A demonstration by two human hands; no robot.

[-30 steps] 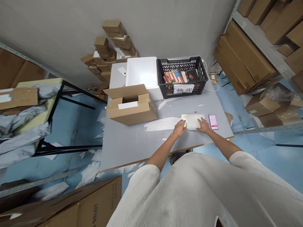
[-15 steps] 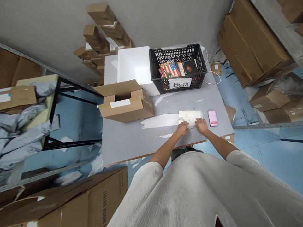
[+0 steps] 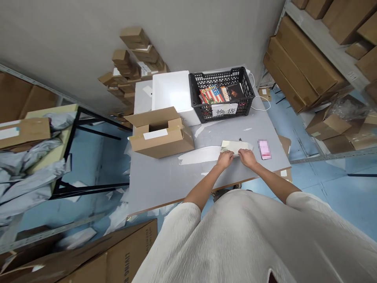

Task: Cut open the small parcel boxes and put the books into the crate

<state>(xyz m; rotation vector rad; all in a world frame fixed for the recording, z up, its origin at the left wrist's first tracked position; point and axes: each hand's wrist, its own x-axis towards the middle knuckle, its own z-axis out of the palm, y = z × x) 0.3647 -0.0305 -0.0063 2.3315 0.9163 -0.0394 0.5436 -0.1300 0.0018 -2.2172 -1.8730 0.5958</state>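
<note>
A flat, cream-coloured, book-like item [image 3: 231,146] lies on the table, with a paler, filmy edge at its right end. I cannot make out exactly what it is. My left hand [image 3: 225,158] is closed on its near edge, fingers curled over it. Close beside it, my right hand [image 3: 247,157] grips the same edge further right, its fingers bent. A long white sheet or strip [image 3: 200,155] stretches left from under the item. Just right of my right hand lies a phone with a pink screen [image 3: 264,149].
An open cardboard box [image 3: 165,143] stands at the table's left, before a white foam box [image 3: 169,88]. Beside that is a black plastic crate [image 3: 224,112] holding books. Shelving with large cartons [image 3: 303,67] is on the right; a rack with grey parcels [image 3: 32,173] is on the left.
My right hand has moved left, nearer my left hand, and both now curl around the item's near edge. The item sits slightly tilted, and the whole view has shifted a little.
</note>
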